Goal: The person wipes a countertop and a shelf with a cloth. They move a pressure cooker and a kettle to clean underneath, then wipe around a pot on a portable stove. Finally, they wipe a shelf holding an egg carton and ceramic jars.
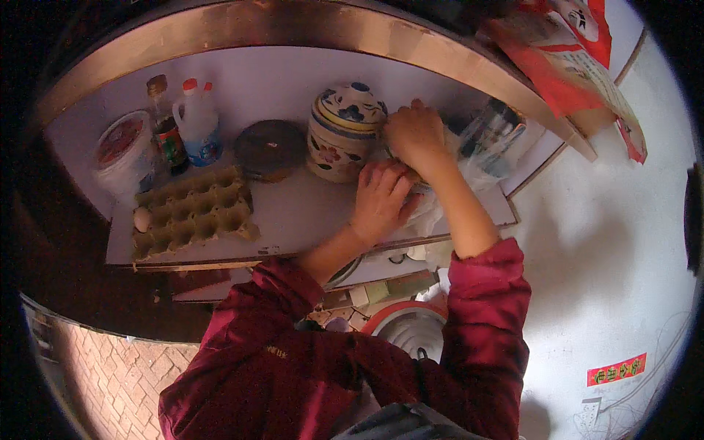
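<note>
My right hand is curled just to the right of a lidded ceramic jar painted with flowers. Lower down, my left hand reaches in with bent fingers, close to the right one. Between and under them sits something partly covered by my hands, with crumpled clear plastic below it. What the fingers grip is hidden. On the right, a clear plastic bag with dark contents stands near my right wrist. A round dark lid-like thing lies left of the jar.
A cardboard egg tray holds one egg on the shelf. Behind it stand a white tub, a dark sauce bottle and a white jug. A wooden edge arches overhead; a red bag hangs over its right end.
</note>
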Demonstrator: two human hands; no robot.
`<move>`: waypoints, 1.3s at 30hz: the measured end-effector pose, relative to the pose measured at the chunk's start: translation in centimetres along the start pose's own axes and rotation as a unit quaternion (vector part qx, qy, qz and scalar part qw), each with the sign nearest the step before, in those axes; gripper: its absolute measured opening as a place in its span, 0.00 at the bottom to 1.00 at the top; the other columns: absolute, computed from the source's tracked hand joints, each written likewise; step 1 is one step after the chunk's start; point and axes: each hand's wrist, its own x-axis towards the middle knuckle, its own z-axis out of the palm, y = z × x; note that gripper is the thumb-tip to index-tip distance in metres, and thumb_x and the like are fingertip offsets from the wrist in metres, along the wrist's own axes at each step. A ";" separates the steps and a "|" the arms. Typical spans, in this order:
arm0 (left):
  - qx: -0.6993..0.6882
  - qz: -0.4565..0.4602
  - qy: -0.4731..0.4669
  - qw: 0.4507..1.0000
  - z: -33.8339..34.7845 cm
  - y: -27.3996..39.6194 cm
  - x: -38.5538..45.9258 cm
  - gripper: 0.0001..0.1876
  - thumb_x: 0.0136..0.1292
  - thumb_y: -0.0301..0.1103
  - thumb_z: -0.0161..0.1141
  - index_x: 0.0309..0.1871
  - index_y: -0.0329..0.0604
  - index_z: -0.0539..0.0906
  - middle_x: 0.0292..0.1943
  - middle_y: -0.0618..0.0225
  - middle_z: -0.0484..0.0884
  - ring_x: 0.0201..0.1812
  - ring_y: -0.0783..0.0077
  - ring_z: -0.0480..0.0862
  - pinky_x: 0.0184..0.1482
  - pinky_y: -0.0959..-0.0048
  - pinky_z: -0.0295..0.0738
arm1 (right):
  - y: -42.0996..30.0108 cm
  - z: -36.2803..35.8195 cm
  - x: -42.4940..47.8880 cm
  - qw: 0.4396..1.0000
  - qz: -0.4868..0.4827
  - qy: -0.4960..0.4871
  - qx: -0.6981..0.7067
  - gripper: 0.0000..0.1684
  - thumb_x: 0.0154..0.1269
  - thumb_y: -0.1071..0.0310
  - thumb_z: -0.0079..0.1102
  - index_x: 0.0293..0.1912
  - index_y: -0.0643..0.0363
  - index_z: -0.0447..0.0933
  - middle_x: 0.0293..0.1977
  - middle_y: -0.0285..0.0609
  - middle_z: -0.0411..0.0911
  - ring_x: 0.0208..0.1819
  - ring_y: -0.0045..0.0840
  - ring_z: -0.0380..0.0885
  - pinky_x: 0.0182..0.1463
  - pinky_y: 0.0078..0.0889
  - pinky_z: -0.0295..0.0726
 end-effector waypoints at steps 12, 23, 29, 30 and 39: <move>0.031 -0.005 -0.036 0.999 -0.6 0.2 -0.5 0.25 0.51 0.40 0.66 0.54 0.49 0.75 0.52 0.66 0.73 0.59 0.60 0.71 0.61 0.47 0.61 | 2.0 -0.8 -6.7 0.922 -0.087 0.174 0.334 0.09 0.60 0.67 0.60 0.39 0.58 0.83 0.41 0.39 0.81 0.45 0.36 0.73 0.51 0.36 0.73; -0.037 -0.003 -0.032 0.999 -0.2 0.2 -0.4 0.26 0.51 0.39 0.68 0.53 0.43 0.74 0.54 0.58 0.69 0.59 0.51 0.69 0.60 0.50 0.62 | 5.2 3.8 -10.5 0.860 0.183 0.197 0.434 0.09 0.66 0.70 0.56 0.43 0.62 0.80 0.40 0.42 0.80 0.41 0.34 0.77 0.50 0.27 0.73; -0.009 0.007 0.001 1.000 -0.3 0.4 0.0 0.24 0.51 0.39 0.66 0.52 0.42 0.74 0.52 0.60 0.70 0.59 0.54 0.69 0.57 0.52 0.66 | 9.8 8.4 -3.6 0.792 0.134 -0.007 0.595 0.16 0.70 0.64 0.53 0.51 0.62 0.78 0.46 0.42 0.81 0.45 0.27 0.77 0.54 0.26 0.72; -0.010 0.006 -0.002 1.000 -0.3 0.4 0.1 0.24 0.51 0.39 0.66 0.52 0.42 0.74 0.52 0.60 0.70 0.59 0.54 0.69 0.57 0.52 0.66 | 10.3 8.4 -2.4 0.790 0.091 -0.053 0.604 0.17 0.72 0.63 0.52 0.53 0.63 0.77 0.46 0.40 0.81 0.47 0.24 0.76 0.55 0.24 0.71; -0.012 0.004 -0.017 1.000 0.3 0.3 -0.3 0.25 0.51 0.40 0.67 0.52 0.44 0.74 0.52 0.61 0.70 0.58 0.55 0.70 0.55 0.54 0.66 | 9.0 3.6 5.3 0.775 -0.224 -0.266 0.528 0.15 0.66 0.63 0.60 0.45 0.64 0.81 0.43 0.38 0.81 0.48 0.21 0.75 0.56 0.23 0.70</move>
